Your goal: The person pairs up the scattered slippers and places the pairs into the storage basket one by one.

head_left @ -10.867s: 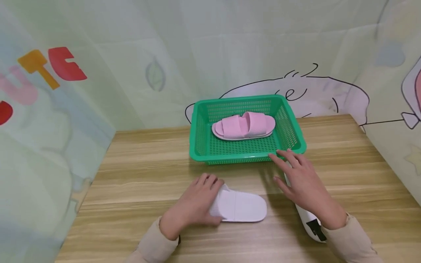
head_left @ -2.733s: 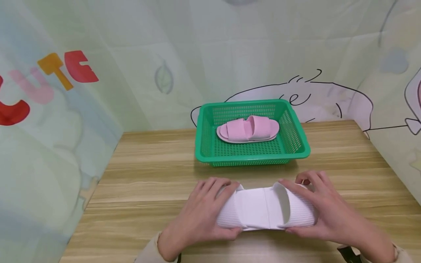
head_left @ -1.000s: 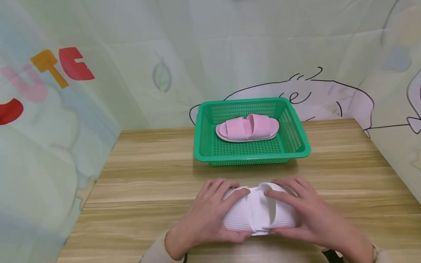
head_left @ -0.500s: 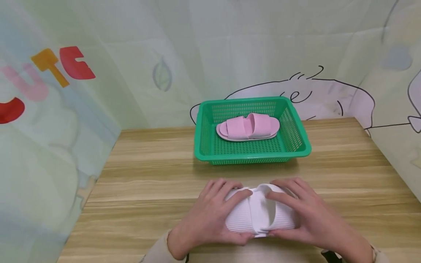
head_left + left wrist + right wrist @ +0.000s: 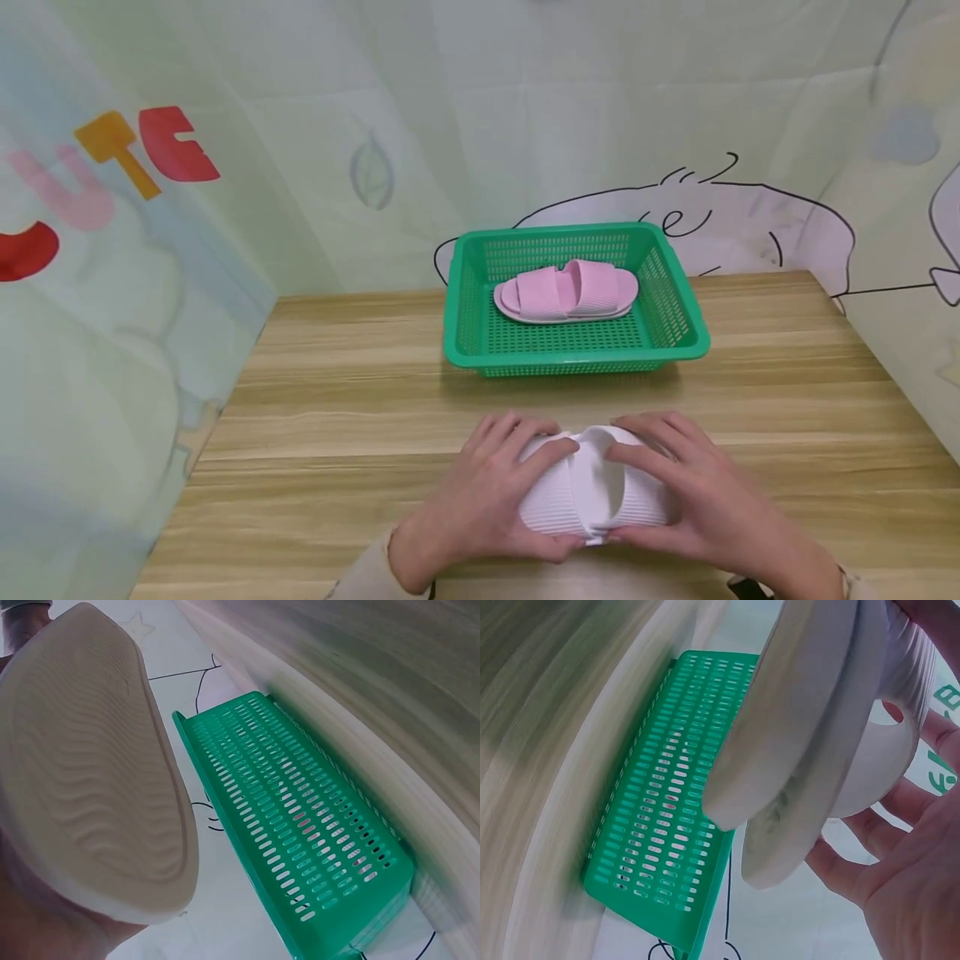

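Observation:
A pair of white slippers is held together in front of me, pushed close lengthwise so their ribbed straps nearly meet. My left hand (image 5: 487, 496) grips the left slipper (image 5: 553, 500) by its strap, thumb at the near edge and fingers over the far edge. In the same way my right hand (image 5: 701, 496) grips the right slipper (image 5: 647, 498), its index finger at the strap opening. In the left wrist view a wavy-patterned sole (image 5: 97, 765) faces the camera. Two layered soles (image 5: 787, 712) show in the right wrist view, raised off the table.
Behind the hands stands a green plastic basket (image 5: 577, 360) with slotted walls. Inside it lies a nested pair of pink slippers (image 5: 540, 292). The wood-grain table (image 5: 322, 417) ends at a printed curtain (image 5: 300, 150) behind and at both sides.
Earlier the left hand was at one white slipper while the right reached over another at the right. Since then both were gripped and slid together, lately drawing slightly closer. Basket and pink slippers stay put.

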{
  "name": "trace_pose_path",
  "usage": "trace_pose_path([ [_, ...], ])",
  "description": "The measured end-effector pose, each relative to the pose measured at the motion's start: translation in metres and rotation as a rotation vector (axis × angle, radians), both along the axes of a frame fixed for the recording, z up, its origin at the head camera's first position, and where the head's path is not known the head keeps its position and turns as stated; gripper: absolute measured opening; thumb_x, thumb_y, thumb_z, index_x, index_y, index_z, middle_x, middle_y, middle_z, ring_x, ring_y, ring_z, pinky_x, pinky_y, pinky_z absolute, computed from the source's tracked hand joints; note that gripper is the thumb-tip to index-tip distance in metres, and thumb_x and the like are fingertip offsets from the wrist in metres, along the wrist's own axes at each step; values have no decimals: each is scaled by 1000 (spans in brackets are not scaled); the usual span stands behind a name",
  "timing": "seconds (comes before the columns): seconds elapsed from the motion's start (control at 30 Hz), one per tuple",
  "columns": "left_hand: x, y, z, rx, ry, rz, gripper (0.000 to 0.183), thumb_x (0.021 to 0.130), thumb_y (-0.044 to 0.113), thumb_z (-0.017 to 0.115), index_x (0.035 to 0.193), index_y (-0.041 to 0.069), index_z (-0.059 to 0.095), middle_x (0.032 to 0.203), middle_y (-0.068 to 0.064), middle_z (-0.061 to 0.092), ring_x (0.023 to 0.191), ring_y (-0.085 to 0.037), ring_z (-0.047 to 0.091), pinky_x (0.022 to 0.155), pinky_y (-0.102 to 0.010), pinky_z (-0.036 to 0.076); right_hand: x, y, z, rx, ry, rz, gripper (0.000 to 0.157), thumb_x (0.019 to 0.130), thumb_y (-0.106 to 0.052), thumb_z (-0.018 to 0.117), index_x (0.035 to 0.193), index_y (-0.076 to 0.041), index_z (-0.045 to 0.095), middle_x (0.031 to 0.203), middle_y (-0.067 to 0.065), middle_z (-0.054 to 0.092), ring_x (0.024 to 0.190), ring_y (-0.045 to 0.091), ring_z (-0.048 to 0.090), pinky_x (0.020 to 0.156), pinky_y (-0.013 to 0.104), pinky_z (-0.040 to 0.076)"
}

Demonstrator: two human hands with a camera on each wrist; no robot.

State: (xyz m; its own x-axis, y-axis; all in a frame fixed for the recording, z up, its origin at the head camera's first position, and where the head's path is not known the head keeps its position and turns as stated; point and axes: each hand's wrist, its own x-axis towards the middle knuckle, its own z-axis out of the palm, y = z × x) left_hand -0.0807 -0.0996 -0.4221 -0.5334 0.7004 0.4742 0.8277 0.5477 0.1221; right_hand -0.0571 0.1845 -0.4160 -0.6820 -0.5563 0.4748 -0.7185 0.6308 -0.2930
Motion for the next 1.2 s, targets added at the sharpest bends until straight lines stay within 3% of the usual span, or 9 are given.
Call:
trace_pose_path([
  [0.4,0,5,-6,-28,14,-8,82,71,75,80,132,23,65,128,1,63,115,-16,57,99,-37,50,2,-4,-6,-3,5,-3,66,77,-70,84,130,-33,69,138,-4,64,121,17,55,83,44,60],
  [0.63,3,7,-7,-52,-58,10,80,71,73,83,133,25,64,131,2,62,118,-16,56,101,-37,50,2,-3,-12,-11,3,1,69,77,-70,84,131,-32,69,138,-3,64,120,16,56,84,42,59],
  [0.87,4,9,-1,-105,-106,19,84,77,77,77,142,26,61,138,4,61,125,-14,55,101,-37,50,2,4,-14,-26,-3,-6,73,75,-71,85,133,-30,69,141,-3,64,126,15,56,99,30,49],
  [1.0,2,8,2,-82,-143,18,83,79,75,78,143,25,60,140,3,61,127,-15,55,104,-39,49,3,8,-15,-30,-14,-11,72,75,-71,86,132,-31,69,143,-3,63,128,15,55,103,24,46],
  [1.2,-5,-2,3,-33,-83,60,85,75,76,80,139,23,62,139,3,62,129,-17,56,107,-42,49,4,14,-17,-73,10,-5,73,73,-66,90,132,-28,69,143,-1,63,127,15,55,107,15,39],
])
